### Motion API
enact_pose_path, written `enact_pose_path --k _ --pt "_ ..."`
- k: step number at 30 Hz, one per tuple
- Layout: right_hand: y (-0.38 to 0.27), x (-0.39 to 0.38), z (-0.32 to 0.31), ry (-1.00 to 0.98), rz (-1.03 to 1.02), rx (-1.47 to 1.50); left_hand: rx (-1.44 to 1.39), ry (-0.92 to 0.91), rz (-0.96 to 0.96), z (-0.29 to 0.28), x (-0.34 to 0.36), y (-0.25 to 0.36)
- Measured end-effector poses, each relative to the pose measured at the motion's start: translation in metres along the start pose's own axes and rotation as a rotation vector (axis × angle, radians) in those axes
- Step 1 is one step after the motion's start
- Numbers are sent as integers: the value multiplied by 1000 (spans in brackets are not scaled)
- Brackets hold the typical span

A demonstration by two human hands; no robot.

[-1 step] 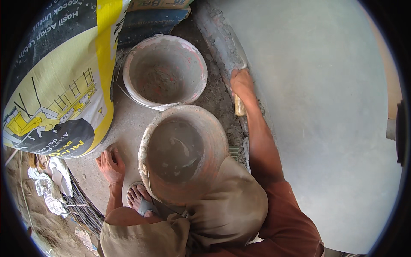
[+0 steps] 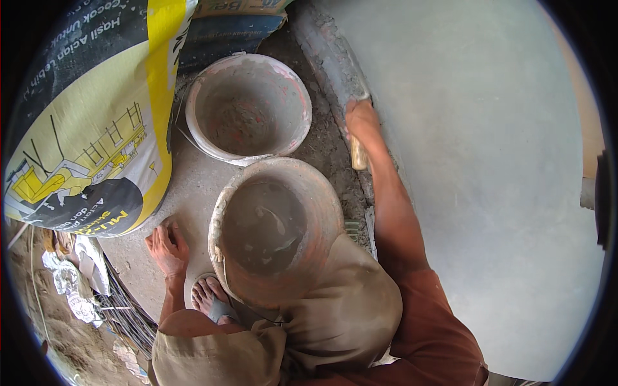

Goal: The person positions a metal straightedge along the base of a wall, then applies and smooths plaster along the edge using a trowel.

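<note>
My right hand (image 2: 364,121) grips a plastering trowel by its pale wooden handle (image 2: 358,156). The thin edge of its blade (image 2: 358,76) shows beyond my fist, close against the foot of the smooth grey wall (image 2: 476,161), beside a ridge of wet mortar (image 2: 331,48). On the concrete floor next to the cement sack (image 2: 96,154), my left hand (image 2: 168,249) rests with loosely bent fingers, a gap between them and nothing seen in it. A mortar-stained bucket (image 2: 325,199) with murky grey water stands by my knee.
A second bucket (image 2: 296,90), coated inside with grey mortar, stands just beyond the first. Behind it is a dark blue package (image 2: 225,38). Black rods or cables (image 2: 125,309) and white plastic scraps (image 2: 71,283) lie at the lower left. My sandalled foot (image 2: 209,299) is beside the water bucket.
My right hand and the trowel have shifted very slightly up and to the left along the wall's foot. My left hand has stayed nearly in place.
</note>
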State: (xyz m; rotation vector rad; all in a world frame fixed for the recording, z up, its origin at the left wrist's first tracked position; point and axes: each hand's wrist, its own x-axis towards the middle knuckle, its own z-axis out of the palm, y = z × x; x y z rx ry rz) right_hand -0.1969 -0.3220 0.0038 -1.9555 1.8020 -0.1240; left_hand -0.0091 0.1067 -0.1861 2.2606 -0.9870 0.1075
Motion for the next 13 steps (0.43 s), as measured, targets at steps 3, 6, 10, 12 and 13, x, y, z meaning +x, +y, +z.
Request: enact_pose_path --k 3,6,10,12,13 --pt "-20 26 3 -52 9 178 -8 -2 -5 3 -3 -1" --pt "-33 17 16 -141 -4 262 4 -17 -22 4 -12 -13" --pt "-33 8 20 -43 -21 138 -15 -26 -33 2 -4 -10" --pt "-30 11 18 44 -23 112 -5 -37 -32 1 -5 -11" --pt "-28 14 15 65 -10 86 -9 -36 -32 1 -7 -11"
